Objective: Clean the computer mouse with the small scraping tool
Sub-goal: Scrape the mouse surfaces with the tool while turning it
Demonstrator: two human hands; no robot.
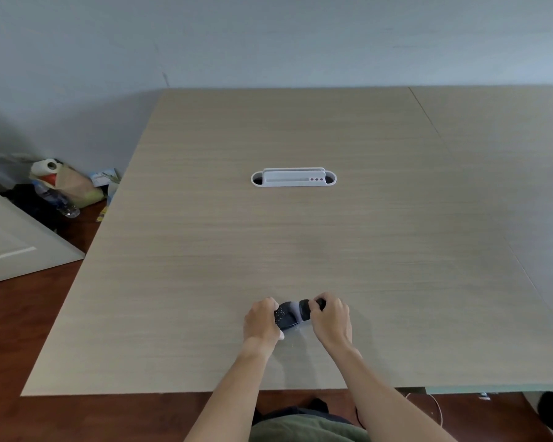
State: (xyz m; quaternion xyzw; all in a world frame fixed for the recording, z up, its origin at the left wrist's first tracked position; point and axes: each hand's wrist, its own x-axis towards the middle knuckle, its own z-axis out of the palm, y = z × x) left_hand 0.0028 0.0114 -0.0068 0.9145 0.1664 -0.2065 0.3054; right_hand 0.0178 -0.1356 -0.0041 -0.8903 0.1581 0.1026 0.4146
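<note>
A dark computer mouse (289, 315) speckled with pale spots lies near the front of the wooden table (300, 244), held between both hands. My left hand (261, 322) grips its left end. My right hand (331, 319) closes over its right end, fingers curled on top. The small scraping tool cannot be made out; if my right hand holds it, the fingers hide it.
A white cable-port insert (293, 178) is set into the table's middle. On the floor at the left stand bags, a paper roll and a bottle (58, 186), beside a leaning white panel (16, 240). The table's front edge runs just below my forearms.
</note>
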